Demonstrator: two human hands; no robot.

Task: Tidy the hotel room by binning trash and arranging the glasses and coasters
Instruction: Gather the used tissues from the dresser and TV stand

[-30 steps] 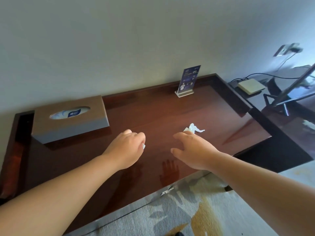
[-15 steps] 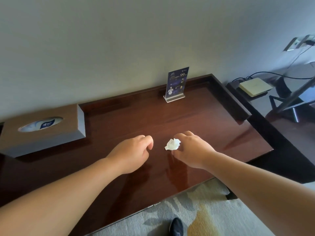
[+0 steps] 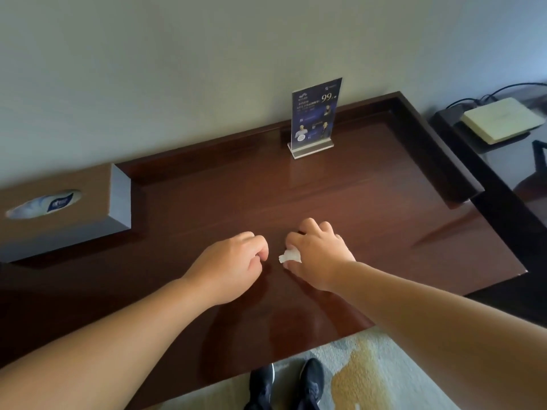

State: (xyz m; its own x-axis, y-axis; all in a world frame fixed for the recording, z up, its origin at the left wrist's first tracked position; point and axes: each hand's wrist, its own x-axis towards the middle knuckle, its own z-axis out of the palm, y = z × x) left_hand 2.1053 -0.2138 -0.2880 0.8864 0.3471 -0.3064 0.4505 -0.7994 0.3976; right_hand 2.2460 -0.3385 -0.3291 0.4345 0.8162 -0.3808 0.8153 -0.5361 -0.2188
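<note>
The crumpled white paper scrap (image 3: pixel 289 257) is being pinched by the right hand (image 3: pixel 318 255), thumb below and fingers curled over the top, right in the middle of the dark wooden desk (image 3: pixel 384 202). Only a small white corner is left showing; whether the scrap is lifted clear of the wood cannot be told. The left hand (image 3: pixel 233 261) is held just beside it in a loose fist, fingers curled in; whether anything is enclosed there cannot be told.

For a clean pick, the wad should be gathered fully into the palm, so that no loose flap is dropped on the way to a bin. No bin is seen in this view, and no glasses or coasters either. The tissue box (image 3: pixel 63 208) at the left and the upright card stand (image 3: pixel 313 119) at the back are well apart from the hands, so nothing is likely to be knocked.
</note>
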